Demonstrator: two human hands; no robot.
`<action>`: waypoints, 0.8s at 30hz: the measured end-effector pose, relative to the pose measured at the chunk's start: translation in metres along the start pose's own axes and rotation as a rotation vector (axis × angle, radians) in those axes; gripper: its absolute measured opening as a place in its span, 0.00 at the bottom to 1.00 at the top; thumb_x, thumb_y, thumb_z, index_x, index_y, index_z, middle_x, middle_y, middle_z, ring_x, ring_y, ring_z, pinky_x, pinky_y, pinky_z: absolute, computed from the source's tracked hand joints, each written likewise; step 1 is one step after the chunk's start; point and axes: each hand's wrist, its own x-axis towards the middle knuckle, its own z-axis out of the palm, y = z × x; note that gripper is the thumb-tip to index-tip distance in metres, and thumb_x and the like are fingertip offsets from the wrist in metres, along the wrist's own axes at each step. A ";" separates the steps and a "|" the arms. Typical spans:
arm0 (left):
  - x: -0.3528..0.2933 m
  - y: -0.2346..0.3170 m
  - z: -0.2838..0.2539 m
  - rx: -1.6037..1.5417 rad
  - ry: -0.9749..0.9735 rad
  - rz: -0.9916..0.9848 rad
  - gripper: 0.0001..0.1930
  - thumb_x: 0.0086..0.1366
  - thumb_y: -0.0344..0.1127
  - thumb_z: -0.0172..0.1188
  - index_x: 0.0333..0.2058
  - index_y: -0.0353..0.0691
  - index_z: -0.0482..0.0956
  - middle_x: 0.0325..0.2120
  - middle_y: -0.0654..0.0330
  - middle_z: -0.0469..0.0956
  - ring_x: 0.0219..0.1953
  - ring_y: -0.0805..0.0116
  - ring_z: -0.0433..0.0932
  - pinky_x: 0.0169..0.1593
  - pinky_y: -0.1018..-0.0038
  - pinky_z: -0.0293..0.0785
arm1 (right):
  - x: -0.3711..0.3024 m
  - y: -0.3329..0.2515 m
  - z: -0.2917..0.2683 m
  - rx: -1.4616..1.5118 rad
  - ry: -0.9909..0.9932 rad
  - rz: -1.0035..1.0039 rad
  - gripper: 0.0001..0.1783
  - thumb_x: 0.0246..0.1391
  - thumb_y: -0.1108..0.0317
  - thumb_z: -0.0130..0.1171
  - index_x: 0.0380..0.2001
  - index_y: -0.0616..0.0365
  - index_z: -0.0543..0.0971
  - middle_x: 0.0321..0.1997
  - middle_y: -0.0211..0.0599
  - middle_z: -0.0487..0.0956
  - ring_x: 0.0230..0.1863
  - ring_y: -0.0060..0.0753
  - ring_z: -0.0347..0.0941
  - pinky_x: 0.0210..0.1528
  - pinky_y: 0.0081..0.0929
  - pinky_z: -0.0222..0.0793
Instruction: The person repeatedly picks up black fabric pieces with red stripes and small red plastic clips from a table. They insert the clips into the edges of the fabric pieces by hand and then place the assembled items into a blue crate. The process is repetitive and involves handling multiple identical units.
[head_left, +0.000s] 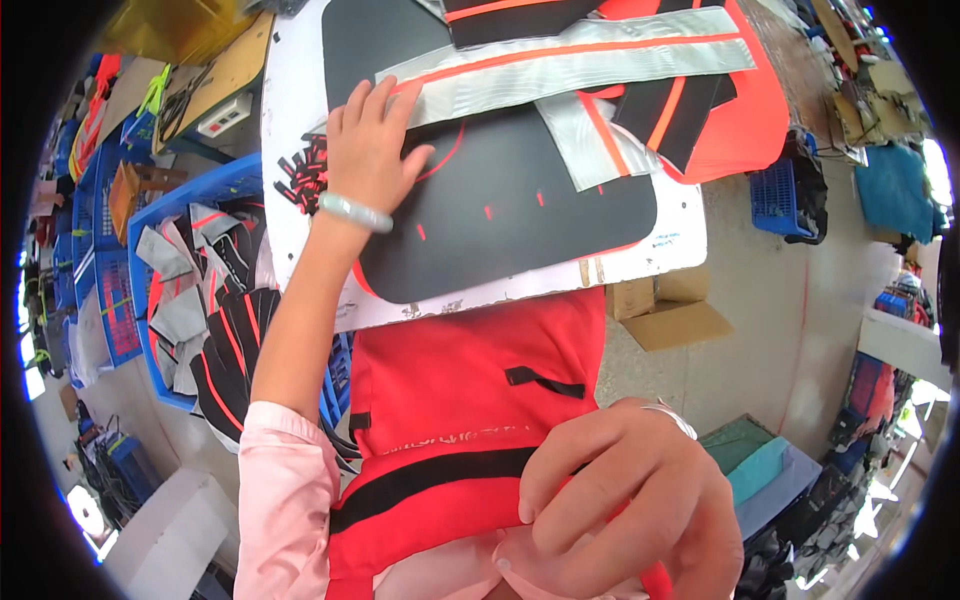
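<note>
My left hand lies flat on the worktable, fingers stretched, its fingertips at the left end of a silver strip with an orange line. Beneath the strip is a black panel with rounded corners, an orange edge and small orange marks. Close in front of me, my right hand is raised over the red apron, its fingers curled together. Whatever those fingers hold, if anything, is hidden. A shorter silver strip slants across the panel's right part, beside black pieces with orange lines.
An orange-red piece hangs past the right edge of the white table. Black and red short pieces are bunched at its left edge. A blue crate holds cut strips at left. On the floor lies an open cardboard box.
</note>
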 end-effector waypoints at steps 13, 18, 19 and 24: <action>0.044 0.027 -0.061 -0.418 0.103 0.335 0.26 0.41 0.17 0.57 0.43 0.41 0.82 0.36 0.53 0.80 0.38 0.51 0.78 0.44 0.63 0.74 | -0.024 0.089 -0.204 -1.772 -0.270 0.345 0.29 0.38 0.71 0.66 0.50 0.46 0.77 0.50 0.35 0.77 0.54 0.42 0.71 0.65 0.48 0.54; 0.007 0.055 -0.048 -1.061 0.064 -0.313 0.17 0.51 0.19 0.59 0.41 0.34 0.81 0.38 0.55 0.82 0.40 0.61 0.81 0.46 0.71 0.75 | -0.030 0.055 -0.211 -1.775 -0.312 0.440 0.22 0.35 0.80 0.58 0.38 0.50 0.80 0.37 0.34 0.81 0.42 0.41 0.75 0.52 0.39 0.65; -0.013 0.038 -0.031 -0.978 -0.001 -0.173 0.16 0.51 0.19 0.59 0.41 0.33 0.81 0.36 0.55 0.82 0.40 0.65 0.81 0.46 0.73 0.75 | -0.035 0.040 -0.197 -1.771 -0.333 0.451 0.21 0.36 0.79 0.57 0.38 0.51 0.79 0.36 0.35 0.80 0.39 0.40 0.76 0.47 0.37 0.66; -0.042 0.063 -0.064 -1.705 0.058 -0.813 0.11 0.57 0.22 0.63 0.40 0.30 0.80 0.35 0.59 0.82 0.37 0.71 0.80 0.43 0.76 0.76 | -0.060 -0.043 -0.108 -1.435 -0.444 1.106 0.14 0.45 0.67 0.64 0.38 0.55 0.79 0.31 0.41 0.81 0.33 0.48 0.78 0.34 0.41 0.71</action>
